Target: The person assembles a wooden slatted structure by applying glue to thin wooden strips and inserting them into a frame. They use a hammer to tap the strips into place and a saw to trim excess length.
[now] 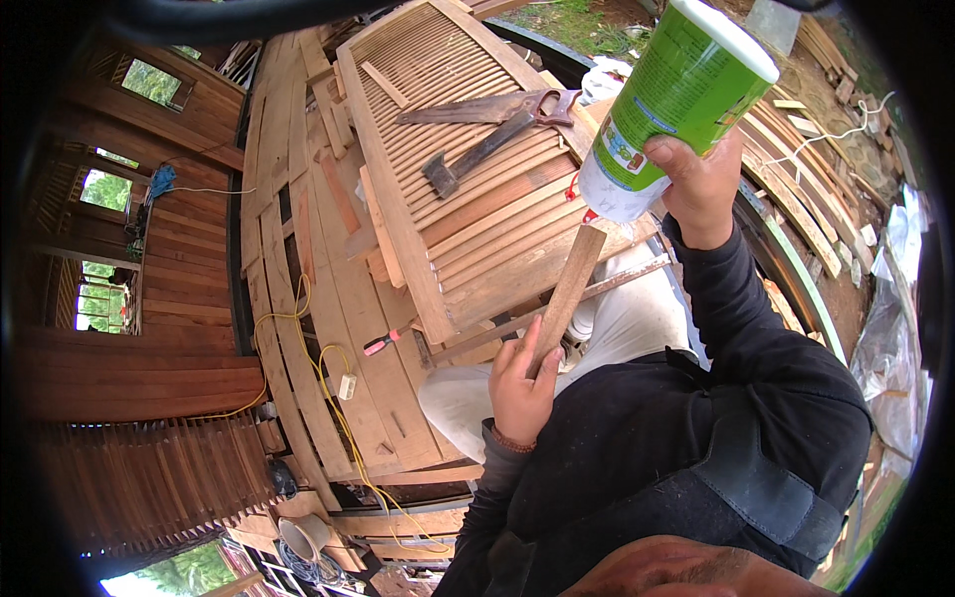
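In my left hand is a narrow wooden slat, gripped near its lower end with the fingers wrapped round it. It slants up and to the right. My right hand is closed round a large green and white squeeze bottle, tipped so its base points up. The bottle's red nozzle is just above the slat's upper end; whether they touch I cannot tell. A small red piece hangs beside the nozzle. Beyond my hands lies a slatted wooden panel.
A handsaw and a hammer lie on the panel. To its left, a pink-handled screwdriver and a yellow cord with a pale outlet box rest on the plank floor. Stacked boards lie at right.
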Motion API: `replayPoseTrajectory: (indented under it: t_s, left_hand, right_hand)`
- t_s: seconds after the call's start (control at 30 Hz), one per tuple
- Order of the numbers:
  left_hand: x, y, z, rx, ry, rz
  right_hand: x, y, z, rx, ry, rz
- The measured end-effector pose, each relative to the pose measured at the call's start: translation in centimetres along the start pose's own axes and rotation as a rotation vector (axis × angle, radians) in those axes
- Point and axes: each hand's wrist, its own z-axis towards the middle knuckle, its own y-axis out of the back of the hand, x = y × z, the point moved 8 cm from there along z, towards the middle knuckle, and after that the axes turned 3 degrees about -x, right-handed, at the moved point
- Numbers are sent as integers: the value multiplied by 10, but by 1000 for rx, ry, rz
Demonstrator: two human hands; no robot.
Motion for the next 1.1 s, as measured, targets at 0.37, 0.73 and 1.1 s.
replayPoseTrajectory:
  t_s: [0.37, 0.73, 1.1]
  left_hand:
    - [1, 3, -1, -48, -17, -8]
    - [10, 2, -2, -63, 49, -26]
    - [74, 101, 14, -540, 378, -1185]
  right_hand:
    - [-1, -2, -2, -2, -19, 24]
    - [-1, 6, -7, -17, -58, -44]
    - [-47, 49, -9, -329, -158, 498]
